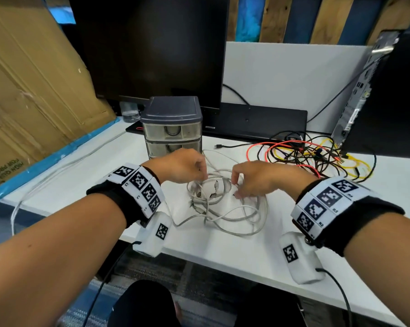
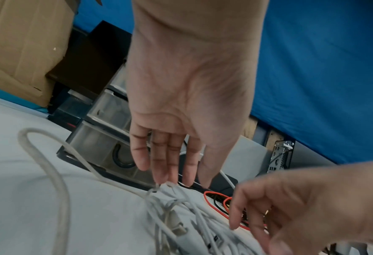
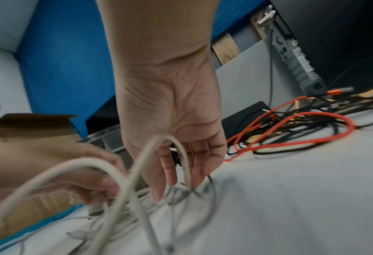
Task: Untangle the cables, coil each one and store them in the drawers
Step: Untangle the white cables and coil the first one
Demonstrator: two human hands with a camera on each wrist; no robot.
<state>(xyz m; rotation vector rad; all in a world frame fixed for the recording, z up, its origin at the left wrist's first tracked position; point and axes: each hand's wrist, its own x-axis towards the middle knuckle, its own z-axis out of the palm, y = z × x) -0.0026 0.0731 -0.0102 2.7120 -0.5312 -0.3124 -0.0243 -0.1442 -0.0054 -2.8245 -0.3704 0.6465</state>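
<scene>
A tangle of grey cable (image 1: 225, 208) lies on the white desk (image 1: 246, 253) in front of me. My left hand (image 1: 200, 174) hangs over its left side and pinches a strand (image 2: 159, 187) at the fingertips, lifting it slightly. My right hand (image 1: 235, 188) holds the right side, with a grey loop (image 3: 170, 139) running down between thumb and fingers. A small drawer unit (image 1: 172, 128) with a dark lid stands just behind my left hand. Both its translucent drawers are shut. A second tangle of red, black and yellow cables (image 1: 317, 156) lies at the right.
A dark monitor (image 1: 152, 48) and its black base (image 1: 258, 121) stand behind the drawers. A computer tower (image 1: 376, 102) blocks the right, next to the coloured tangle. Flattened cardboard (image 1: 29, 90) leans at the left. A long grey cable (image 1: 57, 171) trails off the desk's left edge.
</scene>
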